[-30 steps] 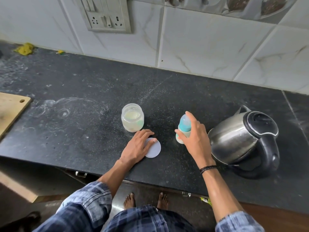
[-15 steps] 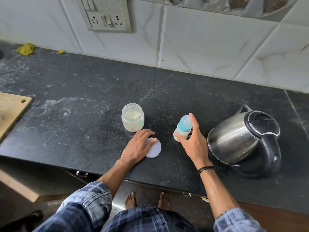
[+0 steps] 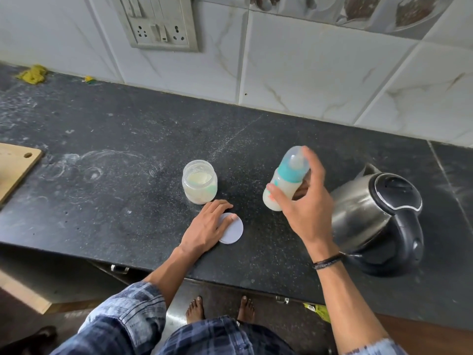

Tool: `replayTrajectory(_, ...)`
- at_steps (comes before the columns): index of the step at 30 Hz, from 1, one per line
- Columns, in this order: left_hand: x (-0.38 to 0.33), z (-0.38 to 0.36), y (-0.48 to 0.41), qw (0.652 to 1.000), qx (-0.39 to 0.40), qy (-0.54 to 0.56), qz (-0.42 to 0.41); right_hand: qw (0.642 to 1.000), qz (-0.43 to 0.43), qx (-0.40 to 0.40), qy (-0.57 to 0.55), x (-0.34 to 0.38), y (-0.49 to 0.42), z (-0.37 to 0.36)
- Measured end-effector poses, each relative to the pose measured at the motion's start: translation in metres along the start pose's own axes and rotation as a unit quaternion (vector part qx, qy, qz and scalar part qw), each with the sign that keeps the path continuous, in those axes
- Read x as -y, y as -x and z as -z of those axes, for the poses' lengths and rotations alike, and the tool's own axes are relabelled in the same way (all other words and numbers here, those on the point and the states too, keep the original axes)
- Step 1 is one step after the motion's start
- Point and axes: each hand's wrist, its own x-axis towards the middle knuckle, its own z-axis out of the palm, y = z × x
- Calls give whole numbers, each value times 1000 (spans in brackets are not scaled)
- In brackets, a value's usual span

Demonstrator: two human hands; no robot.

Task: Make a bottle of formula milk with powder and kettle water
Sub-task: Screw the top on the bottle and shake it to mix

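A: Where's the bottle?

B: Off the bench, tilted, in the right hand; fingers wrap its milky body, forefinger over the cap.

A: Tricky to hold?

B: Probably light, smooth plastic, maybe slippery; grip below the teal collar. Left hand rests flat on the lid, gripping nothing, jar just beyond its fingertips.

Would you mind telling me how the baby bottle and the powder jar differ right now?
The baby bottle is capped with a teal collar and clear dome; the powder jar is open, its lid lying flat under the left hand. The bottle is held tilted in the right hand; the jar stands upright on the counter. The bottle is slimmer, the jar squat and wide. Both are translucent with pale contents.
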Motion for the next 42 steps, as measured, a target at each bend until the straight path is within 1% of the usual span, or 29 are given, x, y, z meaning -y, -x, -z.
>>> replayTrajectory(2, -1, 1, -1, 1000, -2, -1, 3, 992, 38, -71, -101, 6, -2, -1)
replayTrajectory(4, -1, 1, -1, 1000, -4, -3, 5, 980, 73, -126, -138, 10, -5, -6)
replayTrajectory(5, 0, 1, 0, 1000, -4, -3, 4, 984, 58, -118, -121, 11, -6, -9)
replayTrajectory(7, 0, 0, 2, 1000, -3, -4, 2, 999, -13, -28, -19, 12, -7, -13)
replayTrajectory(8, 0, 0, 1, 1000, -1, -2, 1, 999, -34, 10, 13, 8, -6, -11)
replayTrajectory(9, 0, -1, 1, 1000, 2, 1, -1, 999, -33, 10, -1, 9, -5, -7)
replayTrajectory(10, 0, 0, 0, 1000, 2, 1, 0, 998, -10, -26, -54, 12, -7, -3)
replayTrajectory(12, -1, 1, -3, 1000, 2, -3, 2, 980, 50, -119, -152, 16, -14, 3)
replayTrajectory(14, 2, 0, -2, 1000, -1, -3, 2, 974, 73, -146, -158, 14, -19, 0)
replayTrajectory(15, 2, 0, -1, 1000, -3, -1, 1, 983, 43, -122, -129, 14, -20, -2)
replayTrajectory(17, 3, -1, 1, 1000, -5, 6, -3, 998, -32, -30, -45, 10, -16, -3)
replayTrajectory(18, 2, -1, 0, 1000, -2, 11, -3, 998, -41, -13, -41, 6, -13, 0)
replayTrajectory(21, -1, 1, -3, 1000, 4, 9, 0, 984, 10, -88, -154, 4, -12, 7)
replayTrajectory(22, -1, 2, -2, 1000, 5, 10, 0, 981, 25, -102, -165, 3, -12, 6)
replayTrajectory(23, -1, 2, -1, 1000, 3, 10, 0, 982, 26, -98, -158, 2, -11, 4)
replayTrajectory(26, 0, 2, 1, 1000, 3, 15, -1, 999, -34, 9, -28, 5, -3, -3)
replayTrajectory(27, 0, 2, 1, 1000, 5, 17, -1, 999, -43, 18, -27, 5, 0, -1)
replayTrajectory(28, 0, 2, 0, 1000, 6, 16, 0, 997, -36, -4, -72, 6, 1, 0)
replayTrajectory(30, -1, 3, -1, 1000, 6, 12, 3, 978, -12, -80, -192, 11, -1, 1)
replayTrajectory(31, 0, 2, -1, 1000, 5, 11, 4, 972, 2, -104, -209, 12, -2, -1)
replayTrajectory(32, 0, 1, 0, 1000, 3, 11, 4, 974, 0, -106, -199, 13, -2, -4)
replayTrajectory(33, 1, 0, 1, 1000, 1, 10, 4, 983, -18, -79, -162, 14, -3, -8)
replayTrajectory(35, 3, -1, 1, 1000, 2, 10, 2, 997, -62, 18, -42, 13, -1, -10)
replayTrajectory(36, 3, -1, 0, 1000, 5, 13, 1, 997, -72, 34, -24, 12, 1, -8)
replayTrajectory(37, 3, -1, 0, 1000, 6, 13, 1, 996, -67, 21, -52, 13, 0, -3)
replayTrajectory(39, 2, 0, -2, 1000, 6, 6, 4, 985, -46, -50, -161, 16, -5, 3)
replayTrajectory(40, 3, 0, -2, 1000, 5, 4, 4, 980, -29, -79, -183, 16, -8, 4)
replayTrajectory(41, 3, -1, -1, 1000, 4, 3, 4, 980, -19, -88, -177, 16, -10, 4)
replayTrajectory(42, 3, -1, 0, 1000, 3, 3, 3, 986, -24, -68, -149, 16, -12, 2)
